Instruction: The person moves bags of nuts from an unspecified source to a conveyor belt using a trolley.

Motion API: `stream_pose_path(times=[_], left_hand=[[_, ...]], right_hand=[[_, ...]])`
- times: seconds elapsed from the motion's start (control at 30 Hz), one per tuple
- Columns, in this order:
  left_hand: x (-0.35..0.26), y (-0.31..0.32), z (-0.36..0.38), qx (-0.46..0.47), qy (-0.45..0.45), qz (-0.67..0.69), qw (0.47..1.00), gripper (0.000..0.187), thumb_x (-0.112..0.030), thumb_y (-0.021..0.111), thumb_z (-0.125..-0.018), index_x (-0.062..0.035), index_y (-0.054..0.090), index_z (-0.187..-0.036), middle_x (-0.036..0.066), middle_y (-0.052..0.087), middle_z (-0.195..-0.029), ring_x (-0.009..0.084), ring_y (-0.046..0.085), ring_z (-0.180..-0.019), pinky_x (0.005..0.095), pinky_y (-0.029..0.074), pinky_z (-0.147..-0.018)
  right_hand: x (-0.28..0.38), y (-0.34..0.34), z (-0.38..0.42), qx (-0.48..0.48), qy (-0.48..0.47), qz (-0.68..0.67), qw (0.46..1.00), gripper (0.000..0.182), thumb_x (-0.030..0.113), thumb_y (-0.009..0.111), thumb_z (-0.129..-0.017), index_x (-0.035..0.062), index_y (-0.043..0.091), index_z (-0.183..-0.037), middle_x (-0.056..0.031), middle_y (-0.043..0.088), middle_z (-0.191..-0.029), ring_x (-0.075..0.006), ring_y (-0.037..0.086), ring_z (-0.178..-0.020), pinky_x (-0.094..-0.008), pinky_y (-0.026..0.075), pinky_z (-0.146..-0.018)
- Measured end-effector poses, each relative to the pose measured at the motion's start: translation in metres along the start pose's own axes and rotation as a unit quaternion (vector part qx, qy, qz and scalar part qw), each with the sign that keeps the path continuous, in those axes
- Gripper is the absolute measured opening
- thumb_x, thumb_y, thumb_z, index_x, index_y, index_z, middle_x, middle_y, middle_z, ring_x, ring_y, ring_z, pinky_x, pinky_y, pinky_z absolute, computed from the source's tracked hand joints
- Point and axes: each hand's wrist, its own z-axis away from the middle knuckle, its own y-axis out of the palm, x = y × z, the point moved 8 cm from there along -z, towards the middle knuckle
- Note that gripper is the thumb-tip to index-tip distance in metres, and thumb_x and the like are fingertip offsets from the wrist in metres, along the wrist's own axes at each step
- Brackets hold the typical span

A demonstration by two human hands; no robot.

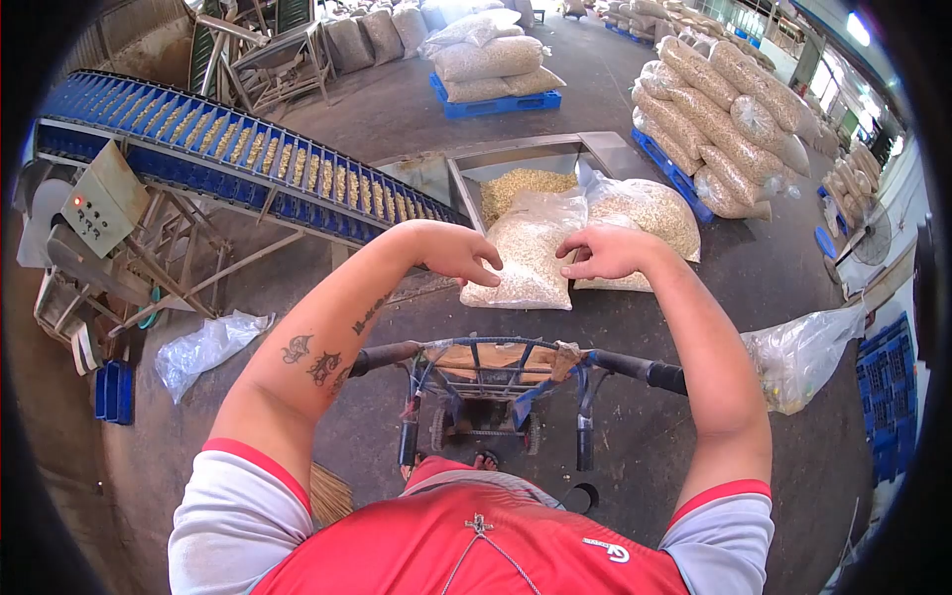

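My left hand [459, 254] reaches forward over the hand cart, its fingers apart and slightly bent, with nothing visible in it. My right hand [601, 252] mirrors it on the other side, fingers also bent and spread, holding nothing. Between them in view lies a clear plastic sack [535, 253] of pale, chopped-looking pieces, leaning against a metal hopper [458, 188]. Whether either hand touches the sack cannot be told. A second sack [650, 210] of the same pieces rests on its right. Below my forearms stands a blue hand cart [486, 355] with black handle grips.
A blue conveyor [268, 154] carrying pale pieces runs from the hopper to the left, beside a control box [102, 203]. Sacks are piled on blue pallets [496, 102] behind. Crumpled plastic bags [208, 349] lie at left and right. A fan [865, 236] stands at right.
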Motion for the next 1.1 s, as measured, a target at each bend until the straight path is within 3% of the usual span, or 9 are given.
stream_pose_path(times=[1.1], left_hand=[[0.001, -0.004, -0.001, 0.002, -0.006, 0.003, 1.000, 0.059, -0.041, 0.064, -0.096, -0.0010, 0.054, -0.139, 0.013, 0.071, -0.106, 0.0181, 0.065, -0.093, 0.0330, 0.051, -0.085]], right_hand=[[-0.004, 0.004, -0.009, 0.009, -0.001, -0.019, 1.000, 0.052, 0.037, 0.067, -0.092, 0.0024, 0.061, -0.130, -0.0127, 0.073, -0.101, -0.0207, 0.070, -0.087, -0.0346, 0.054, -0.082]])
